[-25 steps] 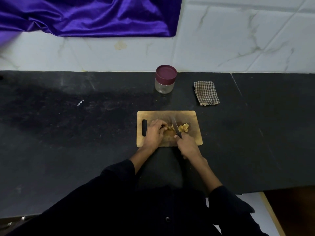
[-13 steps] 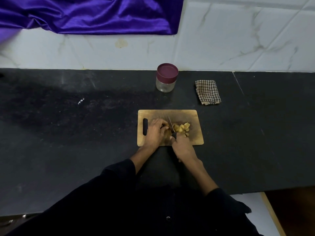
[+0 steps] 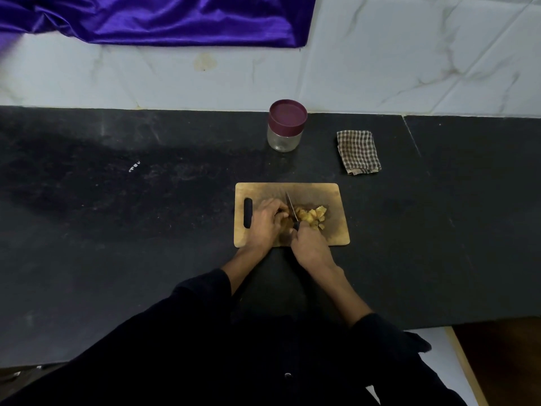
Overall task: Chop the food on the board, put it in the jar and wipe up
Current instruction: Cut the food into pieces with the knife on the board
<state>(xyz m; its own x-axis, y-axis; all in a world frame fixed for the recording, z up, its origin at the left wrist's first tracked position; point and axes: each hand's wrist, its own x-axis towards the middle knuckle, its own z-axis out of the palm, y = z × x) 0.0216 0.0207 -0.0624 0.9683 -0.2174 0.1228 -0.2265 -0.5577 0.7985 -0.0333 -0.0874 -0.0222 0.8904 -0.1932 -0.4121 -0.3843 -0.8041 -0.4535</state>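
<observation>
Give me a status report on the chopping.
Right hand grips knife, left hand steadies food on board. Jar lidded. Nothing blocking.

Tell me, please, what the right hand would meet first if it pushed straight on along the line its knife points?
The right hand grips the knife, pointing away and slightly left. Beyond the tip lies bare cutting board, then counter; the jar looks roughly in line, though depth is unclear.

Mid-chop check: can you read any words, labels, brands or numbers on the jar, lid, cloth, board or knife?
None can be read.
Jar and its maroon lid: no label shows.
Checked cloth, cutting board, knife: no print shows.
Small white mark on the counter: too small to read.
</observation>
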